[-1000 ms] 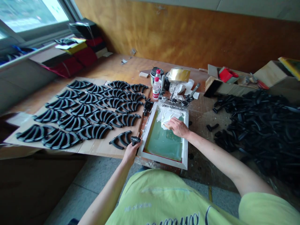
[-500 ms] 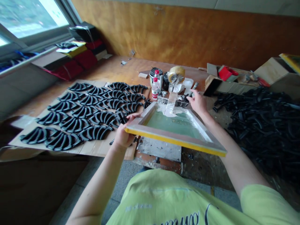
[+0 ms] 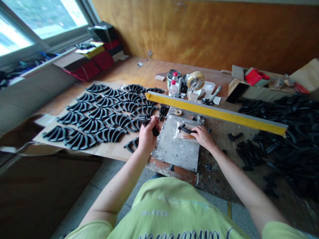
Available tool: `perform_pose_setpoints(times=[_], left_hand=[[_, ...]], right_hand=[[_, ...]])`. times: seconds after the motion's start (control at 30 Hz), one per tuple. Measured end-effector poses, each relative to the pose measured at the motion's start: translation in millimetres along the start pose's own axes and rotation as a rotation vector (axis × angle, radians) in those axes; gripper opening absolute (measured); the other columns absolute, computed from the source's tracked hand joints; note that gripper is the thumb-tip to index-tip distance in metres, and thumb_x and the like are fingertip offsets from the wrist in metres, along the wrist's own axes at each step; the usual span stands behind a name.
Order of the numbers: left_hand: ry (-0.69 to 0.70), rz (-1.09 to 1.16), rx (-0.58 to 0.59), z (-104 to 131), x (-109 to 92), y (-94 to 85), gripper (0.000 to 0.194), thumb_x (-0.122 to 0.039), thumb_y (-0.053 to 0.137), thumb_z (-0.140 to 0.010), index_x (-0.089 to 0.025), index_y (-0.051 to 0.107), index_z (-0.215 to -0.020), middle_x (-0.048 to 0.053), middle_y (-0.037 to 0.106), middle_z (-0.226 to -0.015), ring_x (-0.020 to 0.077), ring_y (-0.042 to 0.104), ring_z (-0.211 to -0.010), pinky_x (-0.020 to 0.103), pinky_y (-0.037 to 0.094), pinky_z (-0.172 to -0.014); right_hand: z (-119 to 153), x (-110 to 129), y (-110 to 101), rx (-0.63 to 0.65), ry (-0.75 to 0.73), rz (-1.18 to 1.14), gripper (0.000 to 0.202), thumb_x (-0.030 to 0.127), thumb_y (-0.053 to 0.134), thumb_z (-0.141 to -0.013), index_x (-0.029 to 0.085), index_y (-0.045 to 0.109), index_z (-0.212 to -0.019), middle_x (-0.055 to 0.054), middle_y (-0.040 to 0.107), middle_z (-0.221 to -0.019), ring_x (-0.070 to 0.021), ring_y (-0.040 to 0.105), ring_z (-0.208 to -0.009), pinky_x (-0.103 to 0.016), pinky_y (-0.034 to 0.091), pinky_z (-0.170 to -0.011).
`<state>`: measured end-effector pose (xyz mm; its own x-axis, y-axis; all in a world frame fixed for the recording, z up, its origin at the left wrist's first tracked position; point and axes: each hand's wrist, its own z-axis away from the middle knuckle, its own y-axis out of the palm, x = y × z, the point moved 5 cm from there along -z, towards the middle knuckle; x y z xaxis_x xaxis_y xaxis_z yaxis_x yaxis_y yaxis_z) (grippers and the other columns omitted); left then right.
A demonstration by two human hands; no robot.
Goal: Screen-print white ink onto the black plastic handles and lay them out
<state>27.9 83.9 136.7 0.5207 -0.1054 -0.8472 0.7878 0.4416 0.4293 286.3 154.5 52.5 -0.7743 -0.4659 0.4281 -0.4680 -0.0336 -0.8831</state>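
My left hand (image 3: pixel 148 136) is closed around one or more dark plastic parts beside the metal plate (image 3: pixel 171 144); how many I cannot tell. My right hand (image 3: pixel 203 136) pinches one end of a curved black handle (image 3: pixel 186 129) with its fingertips. That handle lies over a clear-wrapped block (image 3: pixel 186 135) on the plate. Above the plate's far end the screen-printing frame (image 3: pixel 219 114) stands tilted up, its yellow-taped front edge towards me. The mesh is hidden from this angle.
Rows of curved black handles (image 3: pixel 109 124) lie on cardboard to the left. A big heap of black handles (image 3: pixel 286 149) fills the right. Behind the frame stand red-capped bottles (image 3: pixel 173 88) and a tape roll (image 3: pixel 195 80). An open carton (image 3: pixel 249 91) stands at the back right.
The screen frame has swung up, baring the plate. My right hand has come down from the frame's far end to the handle on the block. My left hand has left the frame's edge.
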Motion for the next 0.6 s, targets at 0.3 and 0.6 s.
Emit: perform_pose_setpoints(times=[0.3, 0.6], left_hand=[[-0.078, -0.046, -0.262, 59.2, 112.2, -99.1, 0.035, -0.044, 0.08, -0.069, -0.015, 0.065, -0.082, 0.004, 0.067, -0.08, 0.0136, 0.061, -0.068, 0.025, 0.051, -0.062], [-0.013, -0.29, -0.652, 38.9, 92.9, -276.4, 0.042, -0.047, 0.079, -0.06, -0.017, 0.053, -0.075, 0.003, 0.065, -0.076, 0.0147, 0.064, -0.066, 0.029, 0.056, -0.066]], right_hand=[[42.2, 189.0, 40.0, -0.048, -0.469, 0.007, 0.017, 0.023, 0.049, -0.096, 0.019, 0.065, -0.098, -0.008, 0.064, -0.086, -0.0253, 0.057, -0.09, -0.04, 0.048, -0.081], [52.6, 65.8, 29.7, 0.037, -0.026, -0.006, 0.033, 0.035, 0.039, -0.098, 0.027, 0.066, -0.116, -0.01, 0.07, -0.11, -0.0257, 0.067, -0.096, -0.037, 0.052, -0.081]])
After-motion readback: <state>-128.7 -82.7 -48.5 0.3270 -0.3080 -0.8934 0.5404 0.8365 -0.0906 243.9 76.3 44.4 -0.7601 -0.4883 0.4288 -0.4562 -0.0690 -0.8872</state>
